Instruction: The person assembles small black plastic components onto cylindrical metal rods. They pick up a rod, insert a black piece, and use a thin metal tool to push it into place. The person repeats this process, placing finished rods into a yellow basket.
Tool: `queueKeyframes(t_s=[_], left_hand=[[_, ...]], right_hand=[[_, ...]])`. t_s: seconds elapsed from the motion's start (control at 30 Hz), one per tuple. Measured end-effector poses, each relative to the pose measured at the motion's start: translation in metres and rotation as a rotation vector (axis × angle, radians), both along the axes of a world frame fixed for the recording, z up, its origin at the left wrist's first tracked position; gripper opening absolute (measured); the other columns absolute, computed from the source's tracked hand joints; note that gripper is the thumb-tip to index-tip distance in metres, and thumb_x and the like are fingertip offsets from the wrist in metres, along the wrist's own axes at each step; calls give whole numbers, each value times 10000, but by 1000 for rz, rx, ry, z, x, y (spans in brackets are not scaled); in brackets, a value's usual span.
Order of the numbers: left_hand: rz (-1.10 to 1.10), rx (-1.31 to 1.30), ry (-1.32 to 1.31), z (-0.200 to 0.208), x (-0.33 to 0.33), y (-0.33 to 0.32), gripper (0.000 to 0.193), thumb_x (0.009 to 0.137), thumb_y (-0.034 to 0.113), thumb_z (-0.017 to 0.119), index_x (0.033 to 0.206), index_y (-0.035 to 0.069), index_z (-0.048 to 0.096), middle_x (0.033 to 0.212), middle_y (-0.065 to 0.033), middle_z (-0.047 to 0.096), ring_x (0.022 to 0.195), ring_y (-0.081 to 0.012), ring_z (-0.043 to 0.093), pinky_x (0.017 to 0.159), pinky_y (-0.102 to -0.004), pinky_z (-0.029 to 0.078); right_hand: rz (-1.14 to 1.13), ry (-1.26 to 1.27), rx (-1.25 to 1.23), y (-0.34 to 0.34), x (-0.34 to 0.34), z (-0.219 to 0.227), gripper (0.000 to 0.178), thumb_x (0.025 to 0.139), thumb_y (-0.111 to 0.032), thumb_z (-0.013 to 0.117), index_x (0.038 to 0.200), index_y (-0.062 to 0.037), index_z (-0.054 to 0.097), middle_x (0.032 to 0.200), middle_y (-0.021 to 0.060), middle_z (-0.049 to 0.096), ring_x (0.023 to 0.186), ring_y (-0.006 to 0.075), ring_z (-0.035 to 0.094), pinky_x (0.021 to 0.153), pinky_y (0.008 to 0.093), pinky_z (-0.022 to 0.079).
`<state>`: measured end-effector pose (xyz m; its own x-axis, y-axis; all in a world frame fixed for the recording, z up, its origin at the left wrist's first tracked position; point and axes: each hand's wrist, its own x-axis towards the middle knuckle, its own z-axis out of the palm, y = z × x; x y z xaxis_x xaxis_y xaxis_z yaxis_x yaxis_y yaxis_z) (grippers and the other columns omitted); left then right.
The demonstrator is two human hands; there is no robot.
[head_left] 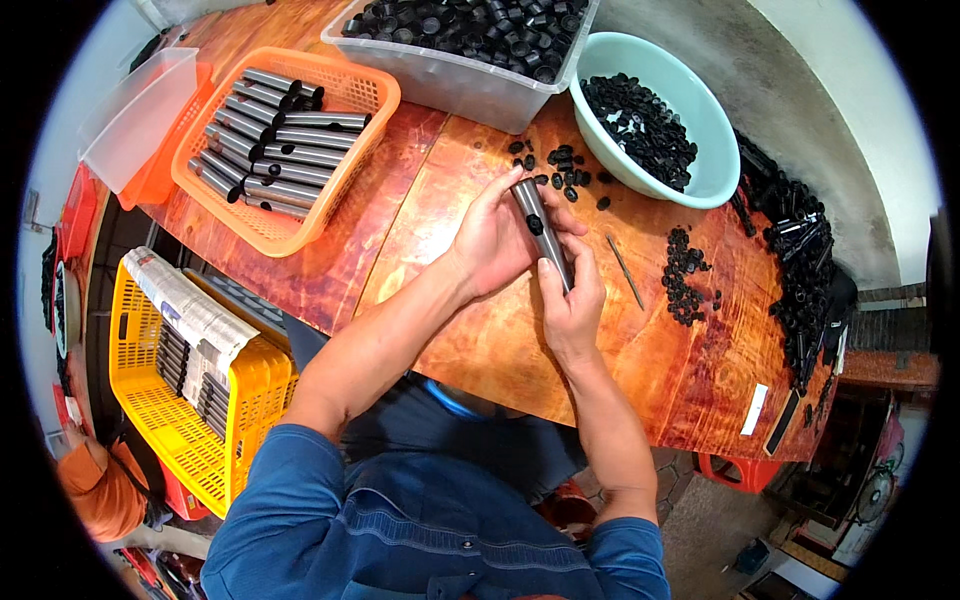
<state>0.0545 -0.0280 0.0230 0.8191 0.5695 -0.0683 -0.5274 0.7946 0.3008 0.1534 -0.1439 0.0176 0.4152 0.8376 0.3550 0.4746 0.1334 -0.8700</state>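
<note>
Indoors | left hand (488, 238) loosely curled, right hand (572, 300) snugly curled, both holding tube (546, 240) above glossy table (480, 345) | wall (850, 130) beyond | floor (690, 505) below

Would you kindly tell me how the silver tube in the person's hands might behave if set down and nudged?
The tube would probably roll, as its body looks round. It is likely stiff, since it looks metallic and runs straight between the left hand and right hand. Its smooth sheen suggests it may be slippery.
</note>
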Motion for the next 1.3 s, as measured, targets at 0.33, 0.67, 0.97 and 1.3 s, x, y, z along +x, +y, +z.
queueKeyframes(t_s=[0.33,0.67,0.97,1.3], left_hand=[[-62,18,69,-7,-4,2,516,1041,482,357,877,55,596,851,-156,667,1128,-434,624,1059,-562,434],[-38,43,151,4,3,1,520,1057,510,384,1096,40,604,956,-162,688,1036,-362,678,960,-503,521],[76,132,260,-11,5,-9,433,1071,383,458,1317,39,553,1130,-132,655,1087,-267,636,1009,-425,504],[84,35,255,-10,3,-6,412,1057,382,522,1293,47,565,996,-85,653,982,-222,647,886,-384,562]], right_hand=[[3,-33,-51,-7,-5,-2,314,953,-126,647,1214,28,566,999,228,679,902,328,701,773,402,545],[72,467,-161,-2,0,-3,202,998,-127,595,1143,9,558,830,21,591,697,77,510,624,244,407],[138,746,-161,-3,2,10,316,1008,-136,574,1263,19,472,922,54,618,644,52,500,595,199,421],[118,446,-190,-3,4,2,232,950,-110,681,1129,13,597,877,41,634,714,64,563,628,218,469]])
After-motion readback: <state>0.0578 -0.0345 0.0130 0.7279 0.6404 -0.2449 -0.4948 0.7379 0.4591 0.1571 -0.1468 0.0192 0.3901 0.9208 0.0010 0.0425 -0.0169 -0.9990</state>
